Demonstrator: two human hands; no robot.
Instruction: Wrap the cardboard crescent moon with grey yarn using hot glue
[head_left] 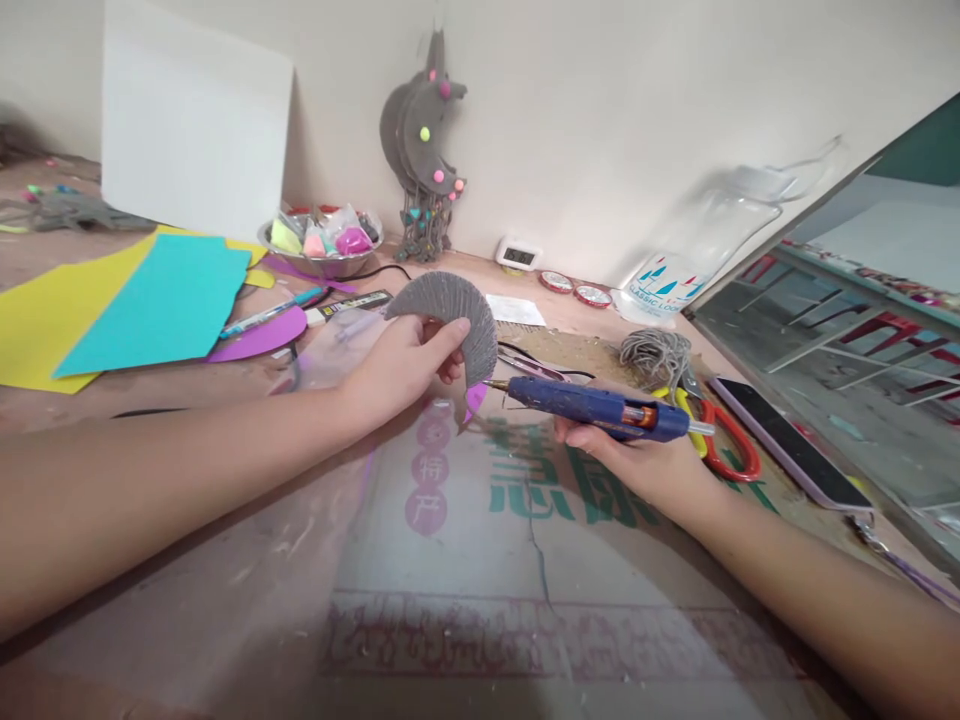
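My left hand (416, 362) pinches a crescent wrapped in grey yarn (454, 305), held up above the table with a bit of purple showing at its lower tip. In my right hand (645, 462) is a blue hot glue gun (592, 405), its fingers curled under the body. The gun's nozzle points left, at or very close to the lower tip of the crescent; whether it touches I cannot tell. Below both hands lies a printed plastic sheet (465, 560) with a strand of grey yarn (538, 550) on it.
Right of the gun lie scissors with red and yellow handles (731, 445), a grey yarn ball (654, 355) and a phone (791, 440). A clear bottle (686, 245) stands behind. Coloured sheets (154, 305) and a metal bowl (322, 262) are at left. A decorated crescent (424, 130) hangs on the wall.
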